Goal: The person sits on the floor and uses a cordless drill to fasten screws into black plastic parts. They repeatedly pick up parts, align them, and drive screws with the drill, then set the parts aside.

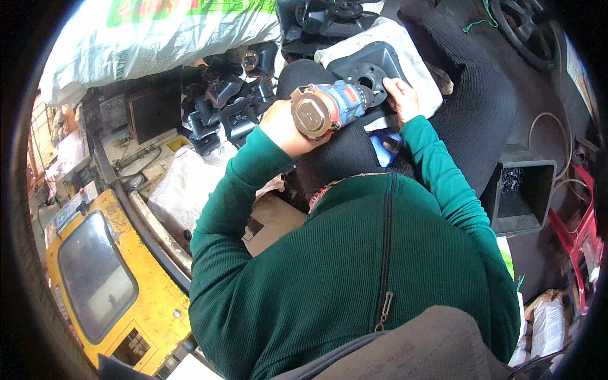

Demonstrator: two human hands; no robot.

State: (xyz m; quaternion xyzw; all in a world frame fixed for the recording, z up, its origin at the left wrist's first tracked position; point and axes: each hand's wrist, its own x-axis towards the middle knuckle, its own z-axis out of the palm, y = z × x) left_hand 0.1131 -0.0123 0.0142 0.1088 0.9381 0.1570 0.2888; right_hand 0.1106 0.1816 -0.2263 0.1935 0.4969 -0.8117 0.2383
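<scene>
In my left hand is a blue and grey cordless drill, gripped with the fingers closed round its handle. The drill's nose points right, at a black round flange with a central hole. That flange sits on a black moulded plastic part, which rests on white sheeting at my knees. My right hand pinches the flange's right edge, close to the drill's tip. Whether a screw is between the tip and the flange is too small to tell.
Several black plastic parts lie piled left of my knee, below a large white bag. A grey open box with small metal pieces stands at right, near a red metal frame. A yellow machine panel fills the lower left.
</scene>
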